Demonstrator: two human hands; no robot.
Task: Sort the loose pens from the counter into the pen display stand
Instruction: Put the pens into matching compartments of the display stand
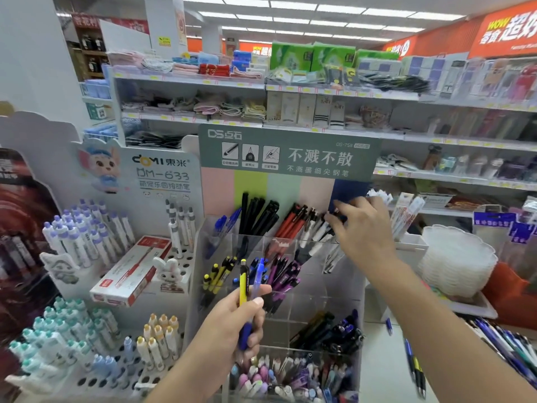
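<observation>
A clear tiered pen display stand stands in front of me, its compartments sorted by colour. My left hand grips two upright pens, one yellow pen and one blue pen, in front of the middle tier. At the top right compartment my right hand reaches in, its fingertips pinching the top of a dark pen among white and black pens. Loose pens lie on the counter at the lower right, with a few more loose pens closer to the stand.
A white holed display with pastel-capped pens and a red-and-white box stands to the left. A stack of white plates sits to the right. Store shelves fill the background.
</observation>
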